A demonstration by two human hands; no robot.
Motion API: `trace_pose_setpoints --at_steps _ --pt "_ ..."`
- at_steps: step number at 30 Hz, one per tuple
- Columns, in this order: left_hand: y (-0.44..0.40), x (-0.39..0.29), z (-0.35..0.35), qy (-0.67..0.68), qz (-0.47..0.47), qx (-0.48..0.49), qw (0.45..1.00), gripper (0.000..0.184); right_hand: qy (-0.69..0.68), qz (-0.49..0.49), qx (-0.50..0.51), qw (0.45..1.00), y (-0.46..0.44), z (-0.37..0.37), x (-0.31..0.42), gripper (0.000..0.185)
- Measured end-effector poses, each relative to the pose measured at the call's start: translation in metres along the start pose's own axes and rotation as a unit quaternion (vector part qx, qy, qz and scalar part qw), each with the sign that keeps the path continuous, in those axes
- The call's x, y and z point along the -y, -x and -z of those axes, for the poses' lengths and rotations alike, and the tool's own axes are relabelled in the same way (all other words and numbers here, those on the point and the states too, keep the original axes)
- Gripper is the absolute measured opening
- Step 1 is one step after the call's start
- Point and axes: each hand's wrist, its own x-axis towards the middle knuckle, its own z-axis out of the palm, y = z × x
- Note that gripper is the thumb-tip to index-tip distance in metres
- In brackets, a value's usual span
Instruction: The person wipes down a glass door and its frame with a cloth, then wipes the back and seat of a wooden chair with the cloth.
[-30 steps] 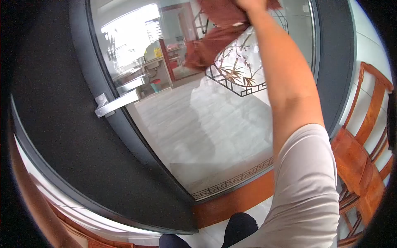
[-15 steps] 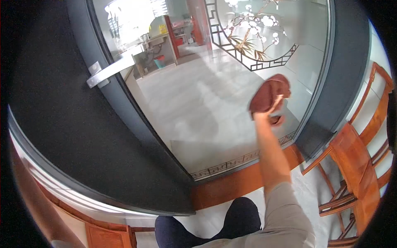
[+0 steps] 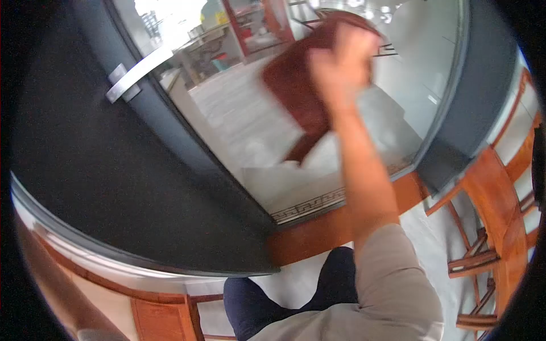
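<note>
In the head view, the dark red-brown cloth [image 3: 296,85] was in front of the glass pane [image 3: 222,119], toward 1 o'clock from the centre. Its long axis ran from 1 o'clock down to 7 o'clock; a narrow tail pointed to 7, and a broad corner jutted out to 9. The right hand [image 3: 347,62] lay over its upper part, back toward the camera, the thumb standing off from the fingers. Blur softened the fingers, so I could not tell whether they pinched the cloth or simply bore on it.

From that hand, the silvery handle [image 3: 139,74] sat at 9 o'clock on the dark frame, the wooden chair [image 3: 495,193] stood at 4, and a reddish wooden strip [image 3: 318,237] crossed beneath the glass at 6.

The left forearm [image 3: 57,284] ran along the 8 o'clock rim; its hand was beyond view, and its grip could not be told. Dark-trousered legs [image 3: 335,278] showed at 6.
</note>
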Motion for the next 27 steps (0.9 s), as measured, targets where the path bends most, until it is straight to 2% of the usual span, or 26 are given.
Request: trace_pose_setpoints --at_steps 1,2,3,4,5,6,8,10,11,13,15,17,18,20,21,22,23,24,25,26,27 --pt "0.000 0.000 0.002 0.014 0.008 -0.016 1.000 0.052 0.073 -0.105 0.015 0.992 0.017 0.018 -0.035 0.038" --pt "0.001 0.001 0.008 -0.009 -0.022 0.016 1.000 0.053 0.147 -0.206 0.047 0.966 0.033 0.036 -0.069 0.034" --pt "-0.010 0.019 0.016 0.003 -0.053 0.002 0.999 0.052 0.209 -0.240 -0.023 0.948 0.091 0.020 -0.150 0.028" --pt "0.012 -0.005 0.001 -0.059 -0.061 -0.017 0.996 0.052 0.209 -0.157 -0.056 0.964 0.135 0.015 -0.172 0.027" --pt "0.021 -0.016 -0.003 -0.053 -0.058 -0.014 0.997 0.052 0.215 -0.072 -0.086 0.970 0.178 0.010 -0.193 0.025" --pt "0.029 -0.026 -0.006 -0.047 -0.054 -0.011 0.997 0.052 0.456 -0.023 0.007 0.890 0.206 0.007 -0.194 0.020" --pt "0.035 -0.027 -0.006 -0.043 -0.050 -0.015 0.998 0.052 0.626 -0.008 0.165 0.763 0.185 0.002 -0.135 0.024" --pt "0.035 -0.024 -0.006 -0.039 -0.051 -0.007 0.998 0.051 0.377 -0.046 0.132 0.916 0.123 0.003 -0.033 0.033" --pt "0.035 -0.022 -0.007 -0.040 -0.051 -0.003 0.998 0.050 0.145 -0.050 0.019 0.988 0.102 -0.008 -0.012 0.038" --pt "0.034 -0.019 -0.007 -0.042 -0.054 0.001 0.998 0.050 0.070 0.020 -0.025 0.997 0.026 -0.021 0.043 0.041" --pt "0.034 -0.013 -0.007 -0.043 -0.051 0.006 0.998 0.049 0.079 0.058 0.008 0.995 -0.032 -0.033 0.073 0.042" --pt "0.033 -0.012 -0.007 -0.042 -0.047 0.010 0.998 0.048 0.072 0.067 0.094 0.991 -0.071 -0.044 0.091 0.043" --pt "0.033 -0.011 -0.007 -0.042 -0.049 0.007 0.998 0.048 0.068 0.073 0.082 0.992 -0.070 -0.044 0.108 0.048" --pt "0.036 -0.009 -0.009 -0.038 -0.042 0.006 0.998 0.047 0.011 0.133 -0.001 0.991 -0.056 -0.034 0.147 0.049" --pt "0.035 -0.009 -0.009 -0.038 -0.042 0.004 0.998 0.047 -0.067 0.150 0.122 0.979 -0.037 -0.030 0.145 0.044" --pt "0.034 -0.009 -0.008 -0.036 -0.040 0.001 0.999 0.046 -0.089 0.171 0.155 0.969 -0.005 -0.018 0.150 0.051" --pt "0.033 -0.008 -0.007 -0.034 -0.040 0.001 0.999 0.046 -0.053 0.193 0.255 0.946 0.033 -0.006 0.155 0.064" --pt "0.033 -0.007 -0.006 -0.034 -0.037 -0.003 0.999 0.046 -0.112 0.187 0.368 0.904 0.077 0.006 0.154 0.076" --pt "0.034 -0.006 -0.005 -0.033 -0.035 -0.003 0.999 0.045 -0.093 0.292 0.491 0.815 0.129 0.015 0.145 0.081" --pt "0.033 -0.005 -0.004 -0.033 -0.034 -0.006 0.999 0.045 -0.101 0.423 0.426 0.794 0.184 0.024 0.124 0.077" --pt "0.033 -0.005 -0.002 -0.032 -0.033 -0.007 0.999 0.045 -0.106 0.486 0.391 0.774 0.223 0.018 0.092 0.074"
